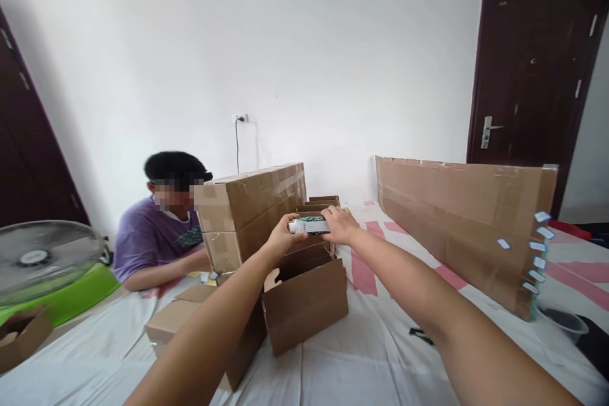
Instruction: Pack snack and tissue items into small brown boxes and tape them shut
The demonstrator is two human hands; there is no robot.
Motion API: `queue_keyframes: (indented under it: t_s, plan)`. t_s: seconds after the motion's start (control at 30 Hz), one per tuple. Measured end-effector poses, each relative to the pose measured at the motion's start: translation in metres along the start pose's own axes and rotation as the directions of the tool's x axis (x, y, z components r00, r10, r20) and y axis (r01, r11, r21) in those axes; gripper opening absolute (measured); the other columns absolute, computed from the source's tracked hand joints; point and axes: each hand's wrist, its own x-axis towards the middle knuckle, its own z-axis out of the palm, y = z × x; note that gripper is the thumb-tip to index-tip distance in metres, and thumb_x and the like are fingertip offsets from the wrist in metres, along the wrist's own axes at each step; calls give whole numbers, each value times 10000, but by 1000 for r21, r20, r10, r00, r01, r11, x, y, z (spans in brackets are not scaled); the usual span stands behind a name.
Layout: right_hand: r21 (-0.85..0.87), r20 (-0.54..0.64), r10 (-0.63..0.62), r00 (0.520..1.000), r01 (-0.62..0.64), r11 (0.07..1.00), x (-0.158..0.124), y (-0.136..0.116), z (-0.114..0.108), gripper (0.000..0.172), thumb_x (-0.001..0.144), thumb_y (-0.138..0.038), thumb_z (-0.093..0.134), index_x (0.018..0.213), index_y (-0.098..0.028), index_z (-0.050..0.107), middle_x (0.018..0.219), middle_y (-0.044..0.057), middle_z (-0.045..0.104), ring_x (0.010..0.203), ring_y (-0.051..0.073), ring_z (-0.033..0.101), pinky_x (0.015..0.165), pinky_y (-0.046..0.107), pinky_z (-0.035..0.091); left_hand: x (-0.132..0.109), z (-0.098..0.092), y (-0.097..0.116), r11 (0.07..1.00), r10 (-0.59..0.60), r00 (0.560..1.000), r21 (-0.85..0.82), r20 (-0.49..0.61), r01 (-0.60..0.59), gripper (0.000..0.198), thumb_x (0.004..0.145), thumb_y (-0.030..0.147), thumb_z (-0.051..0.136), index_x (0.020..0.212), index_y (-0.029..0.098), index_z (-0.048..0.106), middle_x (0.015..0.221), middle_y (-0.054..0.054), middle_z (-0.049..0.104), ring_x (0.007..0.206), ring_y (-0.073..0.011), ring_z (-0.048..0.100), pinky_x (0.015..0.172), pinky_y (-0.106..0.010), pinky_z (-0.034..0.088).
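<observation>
White sheeting (pixel 380 355) covers the surface (dark door (pixel 533 70) at upper right); left hand (pixel 281 238) and right hand (pixel 339 225) both grip a small packet (pixel 309 225) at centre frame above an open carton (pixel 304 295).

1. Left hand (pixel 280 238): bare, fingers uncovered;
2. Left forearm (pixel 214 323): bare along all that shows, slim and smooth;
3. Right hand (pixel 339 226): bare likewise;
4. Right forearm (pixel 428 298): bare down to the frame's lower edge.

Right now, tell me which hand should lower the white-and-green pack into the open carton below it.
Probably the left hand: its fingers wrap the pack end-on, over the open carton. The right hand covers the other end, grip unclear.
</observation>
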Motion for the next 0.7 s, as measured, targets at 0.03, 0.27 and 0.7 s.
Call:
queue_keyframes:
  t_s: [0.03, 0.27, 0.7]
  plan:
    - [22, -4, 14, 1000, -14, 1000, -2, 4, 1, 528, 717, -317, 718, 1168, -136, 510, 1147, 163, 563, 1074, 316, 530, 897, 456, 396, -1, -1, 2, 1000, 1, 1000, 2, -5, -1, 696, 481, 285, 833, 1087, 178, 508, 836, -5, 610, 718, -164, 612, 661, -311, 532]
    - [286, -94, 63, 994, -33, 958, -45, 12, 4, 552, 692, -271, 726, 1179, -191, 479, 1215, 103, 544, 1122, 251, 533, 949, 383, 416, -41, 14, 23, 996, 40, 999, 76, -25, -38, 684, 513, 264, 798, 1128, 194, 506, 908, -10, 613, 781, -180, 625, 716, -314, 525]
    - [822, 58, 514, 856, -333, 463, -227, -106, 115, 719, 560, -53, 602, 1204, -276, 375, 1156, 99, 530, 1096, 295, 567, 938, 450, 504, -204, 13, -103, 832, 116, 989, 534, 91, -147, 482, 732, 353, 650, 1174, 245, 491, 1101, -70, 652, 1033, -288, 645, 898, -451, 529]
